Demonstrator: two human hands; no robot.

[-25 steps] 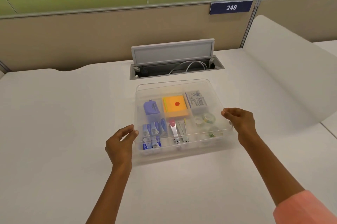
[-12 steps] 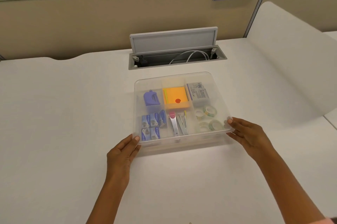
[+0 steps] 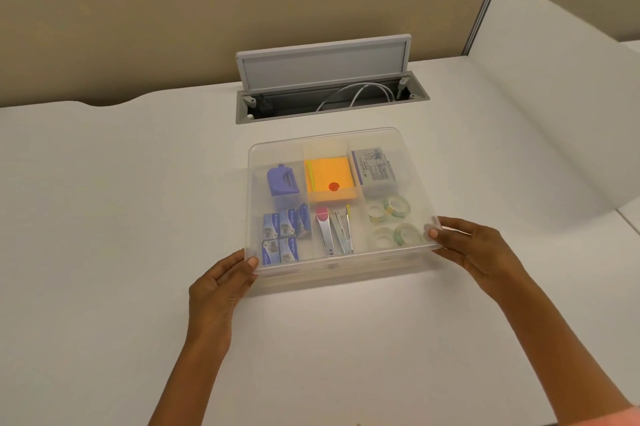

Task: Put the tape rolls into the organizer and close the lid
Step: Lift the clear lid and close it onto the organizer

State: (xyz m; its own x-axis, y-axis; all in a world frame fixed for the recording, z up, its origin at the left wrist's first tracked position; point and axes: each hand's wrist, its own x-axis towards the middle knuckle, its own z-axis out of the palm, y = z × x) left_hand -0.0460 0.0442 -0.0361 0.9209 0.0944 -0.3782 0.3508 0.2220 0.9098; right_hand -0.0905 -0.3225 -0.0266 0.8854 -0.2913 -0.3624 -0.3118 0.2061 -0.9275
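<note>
The clear plastic organizer [image 3: 346, 275] sits mid-table with its transparent lid [image 3: 327, 140] lying flat on top. Several clear tape rolls [image 3: 393, 222] with green cores lie in the near right compartment, seen through the lid. My left hand [image 3: 221, 283] grips the lid's near left corner, thumb on top. At the near right corner my right hand [image 3: 474, 249] holds the lid the same way. Other compartments hold a purple sharpener, orange sticky notes, staple boxes, a stapler and a grey box.
Behind the organizer a grey cable hatch [image 3: 325, 65] stands open over a recess with a white cable [image 3: 360, 94]. A beige partition runs along the table's far edge. A white curved panel [image 3: 554, 96] rises at the right.
The lid has come down from a tilted, raised position onto the organizer. Both hands slid from the lid's sides to its near corners.
</note>
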